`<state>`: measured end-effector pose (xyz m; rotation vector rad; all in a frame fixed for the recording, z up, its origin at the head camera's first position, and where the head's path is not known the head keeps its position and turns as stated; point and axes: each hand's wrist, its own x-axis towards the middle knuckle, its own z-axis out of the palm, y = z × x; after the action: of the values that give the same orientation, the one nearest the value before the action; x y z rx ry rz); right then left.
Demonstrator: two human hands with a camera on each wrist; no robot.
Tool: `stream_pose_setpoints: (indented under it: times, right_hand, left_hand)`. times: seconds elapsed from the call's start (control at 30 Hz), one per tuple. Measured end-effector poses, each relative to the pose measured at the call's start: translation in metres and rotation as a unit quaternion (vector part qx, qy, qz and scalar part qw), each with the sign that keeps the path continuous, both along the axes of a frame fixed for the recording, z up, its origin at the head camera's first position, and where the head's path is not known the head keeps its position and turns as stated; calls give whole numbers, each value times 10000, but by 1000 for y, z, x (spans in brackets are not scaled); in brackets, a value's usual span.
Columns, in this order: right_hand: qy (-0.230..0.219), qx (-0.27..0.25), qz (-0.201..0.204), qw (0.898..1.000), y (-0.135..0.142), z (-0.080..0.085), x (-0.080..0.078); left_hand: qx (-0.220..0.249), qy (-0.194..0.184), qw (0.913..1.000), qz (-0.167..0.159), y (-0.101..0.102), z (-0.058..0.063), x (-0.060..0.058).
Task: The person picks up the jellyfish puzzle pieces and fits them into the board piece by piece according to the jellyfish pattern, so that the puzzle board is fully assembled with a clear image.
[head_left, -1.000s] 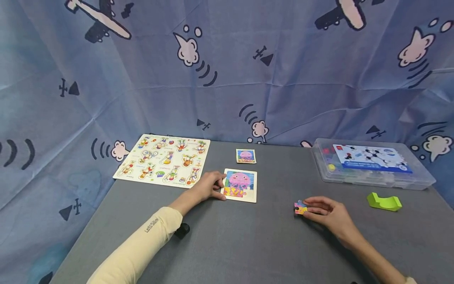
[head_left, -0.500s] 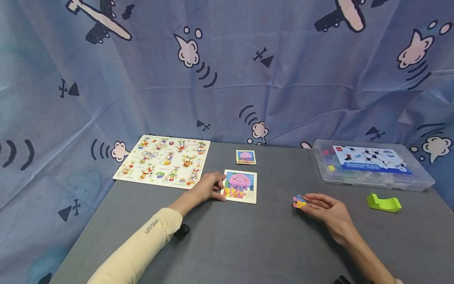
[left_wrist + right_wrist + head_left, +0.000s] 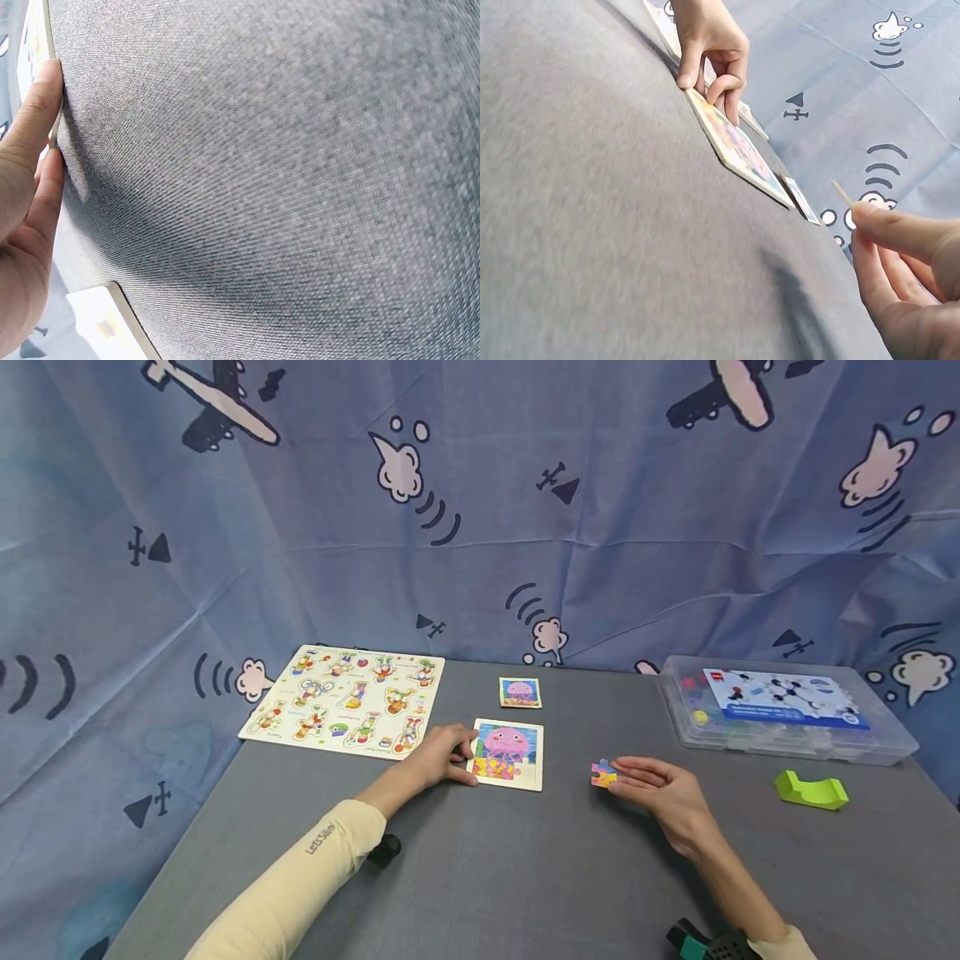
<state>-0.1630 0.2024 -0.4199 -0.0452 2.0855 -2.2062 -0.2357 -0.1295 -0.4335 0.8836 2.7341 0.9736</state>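
Observation:
A small square jigsaw puzzle point(image 3: 507, 750) with a pink jellyfish lies flat in its pale frame at mid table. Its lower right corner shows bare backing. My left hand point(image 3: 437, 756) holds the frame's left side, thumb at the near corner and fingers bent along the edge. To the right of the puzzle, my right hand point(image 3: 663, 795) pinches a jigsaw piece point(image 3: 603, 774), coloured blue, pink and yellow, between thumb and fingers. The right wrist view shows this piece edge-on, raised over the table, with a hand shadow below.
Behind the puzzle lies a small jellyfish picture card point(image 3: 520, 692). A larger board of cartoon figures point(image 3: 352, 700) sits at the back left. At the right are a clear plastic case point(image 3: 787, 706) and a green curved block point(image 3: 812, 790). A patterned curtain point(image 3: 480, 510) hangs behind the table.
My right hand has moved left and slightly away from me with the jigsaw piece, closer to the puzzle. The left hand stays in place on the frame.

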Motion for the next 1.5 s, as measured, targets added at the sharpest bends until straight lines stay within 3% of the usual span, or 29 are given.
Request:
stream_pose_setpoints:
  times: [0.43,0.77,1.0,1.2,1.5]
  right_hand:
    - [-34,302,59,9995,-26,-9,-14]
    - [-140,142,81,9998,-55,-20,-25]
    - [140,33,83,9999,-75,-28,-32]
    - [473,786,-151,9957,-89,-34,-32]
    - [841,2118,-469,9726,-98,-36,-35]
  left_hand:
    - [54,129,9999,-31,0,-2,0]
    - [-11,147,9999,-47,-1,-4,-2]
    - [100,157,9998,-59,-1,-2,-1]
    - [172,207,9995,-156,-1,1,1]
    - [181,151,9996,-144,-1,0,0]
